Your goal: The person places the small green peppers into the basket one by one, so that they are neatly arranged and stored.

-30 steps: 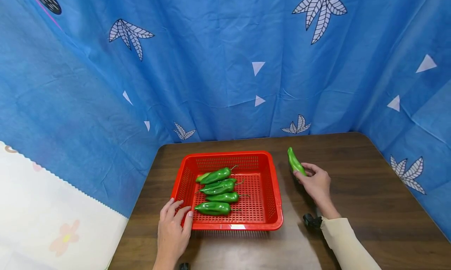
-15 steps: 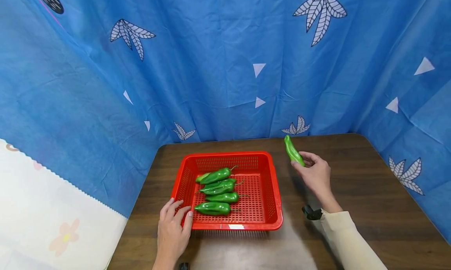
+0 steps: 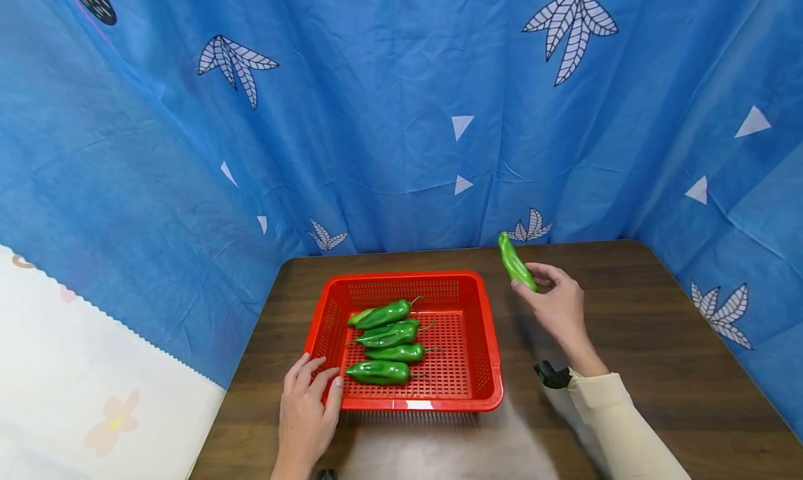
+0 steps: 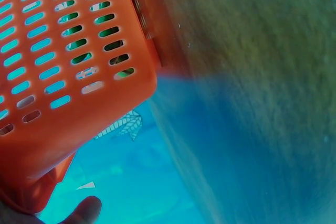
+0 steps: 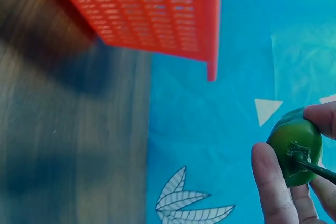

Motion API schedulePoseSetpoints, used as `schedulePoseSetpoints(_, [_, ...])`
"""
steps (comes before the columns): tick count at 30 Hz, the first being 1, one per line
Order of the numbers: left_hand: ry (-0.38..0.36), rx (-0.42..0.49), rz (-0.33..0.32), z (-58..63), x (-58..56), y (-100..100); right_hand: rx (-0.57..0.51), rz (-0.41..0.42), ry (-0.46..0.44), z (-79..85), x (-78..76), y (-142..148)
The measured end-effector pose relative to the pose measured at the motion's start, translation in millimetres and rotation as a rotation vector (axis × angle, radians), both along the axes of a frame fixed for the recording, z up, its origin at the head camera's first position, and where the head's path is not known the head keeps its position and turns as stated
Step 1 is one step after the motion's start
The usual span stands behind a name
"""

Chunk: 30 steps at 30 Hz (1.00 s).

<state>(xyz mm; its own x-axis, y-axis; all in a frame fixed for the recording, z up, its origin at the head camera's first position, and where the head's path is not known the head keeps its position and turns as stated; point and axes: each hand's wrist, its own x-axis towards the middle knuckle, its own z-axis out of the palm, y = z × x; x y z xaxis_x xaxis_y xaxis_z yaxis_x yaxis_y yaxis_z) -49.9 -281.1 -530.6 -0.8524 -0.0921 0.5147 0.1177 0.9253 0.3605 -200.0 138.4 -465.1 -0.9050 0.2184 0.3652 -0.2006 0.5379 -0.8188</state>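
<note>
My right hand (image 3: 555, 299) pinches a green pepper (image 3: 516, 260) between thumb and fingers, held above the table to the right of the basket. The pepper's tip points away, and its stem end (image 5: 300, 156) faces the right wrist camera. My left hand (image 3: 309, 414) rests at the near left corner of a red plastic basket (image 3: 433, 403), fingers on the rim. Several green peppers (image 3: 379, 372) lie side by side in the basket, towards its left half, stems to the right. From the left wrist, the basket's slotted wall (image 4: 58, 66) shows green through its holes.
The basket stands on a dark wood table (image 3: 659, 341). A blue curtain (image 3: 389, 118) with leaf prints hangs along the table's far edge and sides. Pale cloth (image 3: 94, 368) lies at the left. Dark wrist mounts (image 3: 552, 375) sit below my right hand.
My right hand has lifted the pepper and moved it away from me and slightly left. My left hand and the peppers in the basket stay in place.
</note>
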Motion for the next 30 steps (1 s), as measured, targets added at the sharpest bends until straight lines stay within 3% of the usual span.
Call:
schedulePoseSetpoints(15, [0.027,-0.005,-0.005,0.8,1.1,1.5,-0.054,0.116,0.120,31.2,-4.9,-33.5])
schedulePoseSetpoints(24, [0.022,-0.005,-0.004,1.7,0.7,2.5,-0.078,0.223,0.155,39.5,-8.2,-59.5])
schedulePoseSetpoints(30, [0.033,-0.006,-0.005,1.1,0.5,2.0,-0.086,0.294,0.128,38.4,-13.4,-78.5])
